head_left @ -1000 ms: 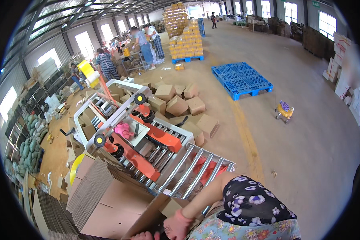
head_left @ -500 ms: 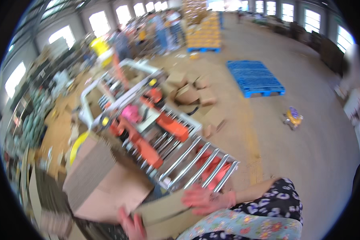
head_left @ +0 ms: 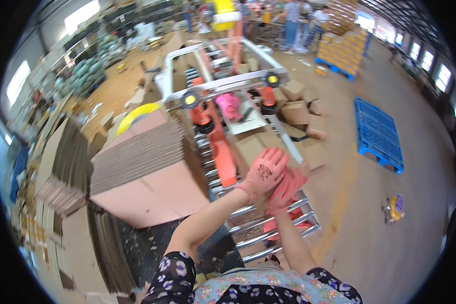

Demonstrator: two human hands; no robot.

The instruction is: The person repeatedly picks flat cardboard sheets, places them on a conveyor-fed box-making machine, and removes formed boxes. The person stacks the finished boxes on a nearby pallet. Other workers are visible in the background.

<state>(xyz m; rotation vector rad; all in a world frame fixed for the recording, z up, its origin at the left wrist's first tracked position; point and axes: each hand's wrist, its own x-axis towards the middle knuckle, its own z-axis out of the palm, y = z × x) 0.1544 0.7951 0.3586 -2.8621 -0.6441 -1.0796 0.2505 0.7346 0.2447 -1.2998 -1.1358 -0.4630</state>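
1. The carton (head_left: 249, 147) lies on the machine (head_left: 228, 82), just right of the orange guide (head_left: 223, 157) and near the white plate (head_left: 247, 123); its near end is partly hidden behind the hands.
2. The left hand (head_left: 263, 173), in a pink glove, lies over that near end, palm down, fingers straight and close together rather than curled round an edge.
3. The right hand (head_left: 287, 191), gloved too, sits just beside it, overlapped by it; I cannot tell whether its fingers pinch anything.
4. Bare rollers (head_left: 261, 235) lie between the hands and the body; a stack (head_left: 147, 192) of folded cardboard stands to the left.
5. The carton looks like stiff, dry board, probably light if there is little in it; its contents do not show. Walls and corners should take a push well, while the top may dent under a hard thumb.
6. The best hold is likely a flat palm on each side wall, low down; the gloves should stop slipping.
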